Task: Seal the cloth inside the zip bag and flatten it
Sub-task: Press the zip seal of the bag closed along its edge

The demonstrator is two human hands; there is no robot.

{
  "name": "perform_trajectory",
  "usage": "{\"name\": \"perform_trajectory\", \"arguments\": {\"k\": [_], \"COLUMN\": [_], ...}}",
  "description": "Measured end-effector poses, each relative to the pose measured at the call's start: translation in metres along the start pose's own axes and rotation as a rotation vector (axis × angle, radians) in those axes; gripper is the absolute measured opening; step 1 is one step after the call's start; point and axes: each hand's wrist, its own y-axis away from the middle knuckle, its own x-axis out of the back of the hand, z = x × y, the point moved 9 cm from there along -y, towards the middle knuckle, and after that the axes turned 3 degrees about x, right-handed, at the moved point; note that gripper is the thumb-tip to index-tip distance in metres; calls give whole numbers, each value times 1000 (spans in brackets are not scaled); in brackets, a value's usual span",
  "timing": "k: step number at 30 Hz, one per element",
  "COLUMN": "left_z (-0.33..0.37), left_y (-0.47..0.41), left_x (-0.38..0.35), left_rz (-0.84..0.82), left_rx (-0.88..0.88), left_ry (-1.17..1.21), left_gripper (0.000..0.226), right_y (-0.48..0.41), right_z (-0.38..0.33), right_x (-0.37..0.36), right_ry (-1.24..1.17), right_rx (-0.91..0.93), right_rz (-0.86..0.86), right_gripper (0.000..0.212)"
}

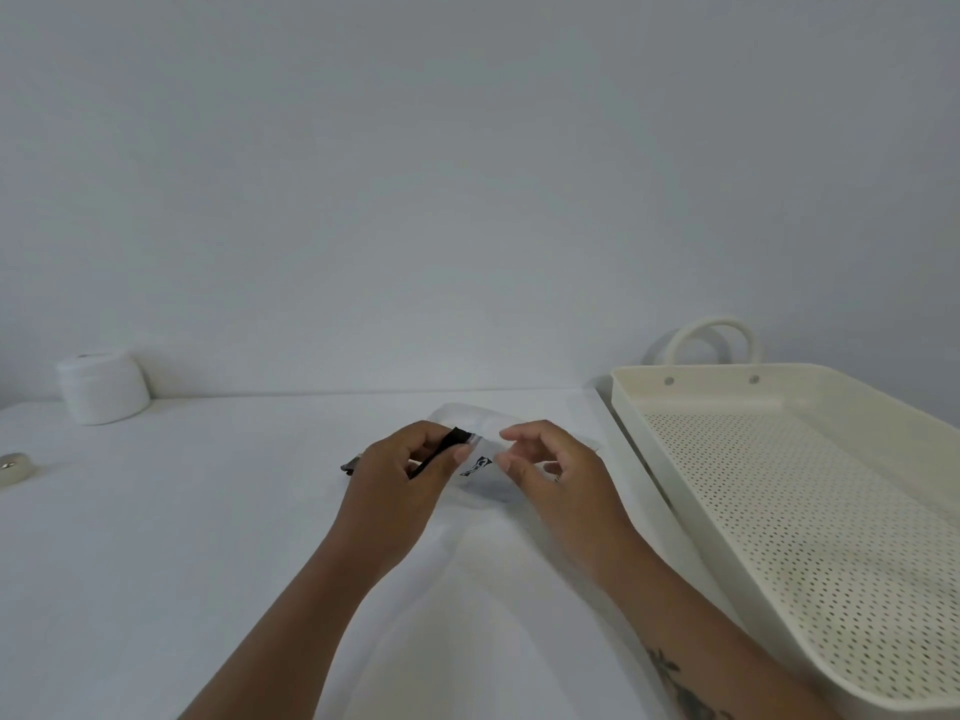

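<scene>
A clear zip bag [480, 423] with a small black print lies on the white table [208, 511] between my hands, its far edge lifted a little. My left hand [400, 475] pinches a dark folded cloth [441, 449] whose far end sits at the bag's mouth; its other end pokes out left of my hand. My right hand [550, 459] holds the clear plastic of the bag between thumb and fingers on the right side. How far the cloth is inside the bag I cannot tell.
A cream perforated tray [675, 485] with a looped handle stands at the right, close to my right wrist. A white roll [104, 387] sits at the back left by the wall. A small tape roll [15, 467] lies at the left edge.
</scene>
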Motion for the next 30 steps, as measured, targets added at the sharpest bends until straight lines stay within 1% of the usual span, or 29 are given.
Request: {"name": "perform_trajectory", "arguments": {"k": [2, 6, 10, 17, 24, 27, 30], "left_z": [0, 3, 2, 2, 2, 2, 1], "left_y": [1, 4, 4, 6, 6, 6, 5], "left_x": [-5, -11, -10, -14, -22, -28, -31], "left_rz": [-31, -70, -48, -77, -91, -116, -135], "left_rx": [4, -5, -2, -26, -82, -116, -127], "left_ry": [-4, 30, 46, -12, -127, -173, -186], "left_gripper": [11, 10, 9, 9, 16, 19, 18], "right_y": [1, 2, 3, 4, 6, 6, 6], "right_z": [-1, -4, 1, 1, -1, -2, -1], "right_x": [-3, -6, -8, -11, -15, -15, -14], "right_ry": [-85, -139, -115, -89, -136, -128, -107], "right_rx": [-49, -65, -78, -69, -69, -63, -67], "right_rz": [-19, -59, -87, -122, -155, -155, -148], "right_gripper": [7, 3, 4, 5, 5, 4, 6]}}
